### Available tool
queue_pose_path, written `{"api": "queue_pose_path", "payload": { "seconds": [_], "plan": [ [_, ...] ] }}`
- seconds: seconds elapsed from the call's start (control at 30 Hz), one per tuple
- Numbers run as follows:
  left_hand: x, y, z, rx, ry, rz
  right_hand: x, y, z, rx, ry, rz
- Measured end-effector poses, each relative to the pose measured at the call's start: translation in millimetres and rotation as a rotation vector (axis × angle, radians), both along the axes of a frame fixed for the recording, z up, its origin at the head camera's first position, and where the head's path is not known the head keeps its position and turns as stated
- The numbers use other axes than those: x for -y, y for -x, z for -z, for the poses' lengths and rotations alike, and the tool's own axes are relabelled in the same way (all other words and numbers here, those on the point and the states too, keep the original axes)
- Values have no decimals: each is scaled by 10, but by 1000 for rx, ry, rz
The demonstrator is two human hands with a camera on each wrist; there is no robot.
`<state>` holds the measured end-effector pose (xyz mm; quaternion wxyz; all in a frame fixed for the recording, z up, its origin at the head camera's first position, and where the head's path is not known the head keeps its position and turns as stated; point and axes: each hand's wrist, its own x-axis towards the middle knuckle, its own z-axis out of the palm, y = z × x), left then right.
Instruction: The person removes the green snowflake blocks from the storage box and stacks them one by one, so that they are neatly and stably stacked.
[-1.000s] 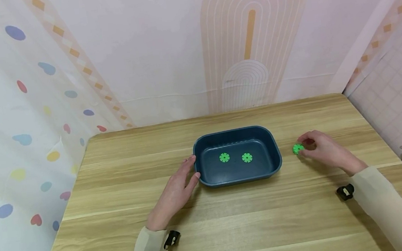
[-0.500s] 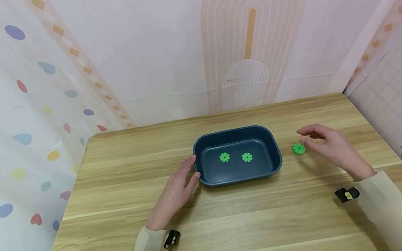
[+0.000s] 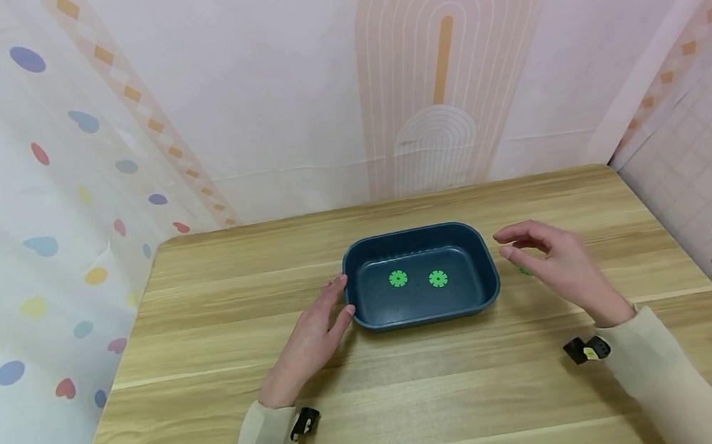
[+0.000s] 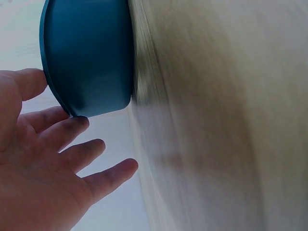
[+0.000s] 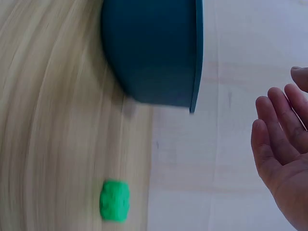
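Note:
A dark blue rectangular bin stands on the table with two flat green notched discs, a left one and a right one, lying apart on its floor. My left hand touches the bin's left end with thumb and fingertips; in the left wrist view its fingers are spread at the bin's rim. My right hand hovers just right of the bin, fingers loosely bent and holding nothing. Partly hidden behind it is a small green stack of notched discs, resting on the table.
The wooden table reaches back to a patterned curtain, with more curtain along the left and right sides. A black wrist mount sits at the left cuff and a black camera mount at the right cuff.
My right hand let go of the green disc stack, lifted and moved left toward the bin, now partly covering the stack. The left hand, the bin and the two discs inside stayed put.

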<state>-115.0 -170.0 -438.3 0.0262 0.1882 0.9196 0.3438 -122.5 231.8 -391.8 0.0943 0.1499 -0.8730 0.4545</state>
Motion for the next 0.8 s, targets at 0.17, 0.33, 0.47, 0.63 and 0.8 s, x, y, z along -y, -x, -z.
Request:
{"api": "queue_pose_path", "payload": {
  "seconds": [0.17,0.33,0.47,0.63,0.8],
  "plan": [
    [3,-5,7,7,3,-5,146,25,18,59,2,-43],
    [3,-3,18,10,3,-5,297,78,35,103,-11,-122],
    [4,-2,20,2,3,-3,404,129,32,104,-41,-171],
    [4,-5,10,-5,12,-4,517,187,24,112,-89,-201],
    [6,-3,1,-3,22,-7,625,242,-7,112,-121,-240]
  ]
}}
